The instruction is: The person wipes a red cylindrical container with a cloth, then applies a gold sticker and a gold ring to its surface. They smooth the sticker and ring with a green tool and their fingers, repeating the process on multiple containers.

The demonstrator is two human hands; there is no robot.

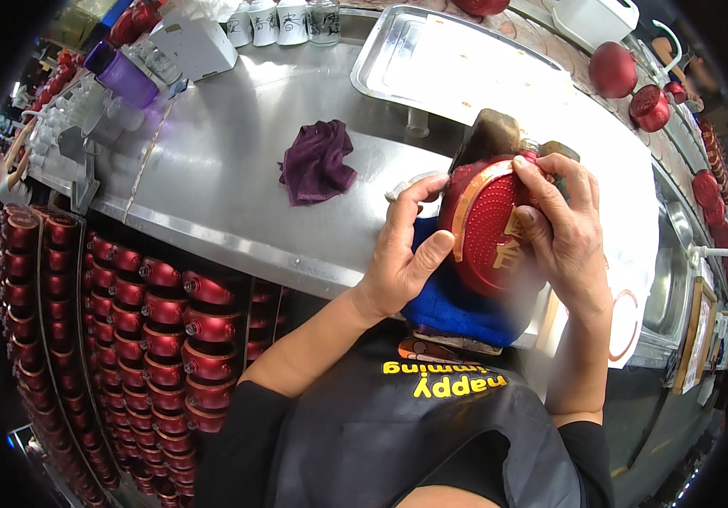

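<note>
Cloth (319, 162) on counter (220, 144), bottle (487, 237) to its right, tray (367, 74) behind

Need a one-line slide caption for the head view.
Left hand and right hand at a red bottle with an orange strip; purple cloth lying on the steel counter.

Two hands (404, 262), one red flask (484, 227) between
Left: one purple cloth (317, 163). Far: one metal tray (376, 52). Far left: one purple container (118, 74).

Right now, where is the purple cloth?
In the head view, the purple cloth lies crumpled on the steel counter, left of the red bottle and farther out than the left hand.
</note>
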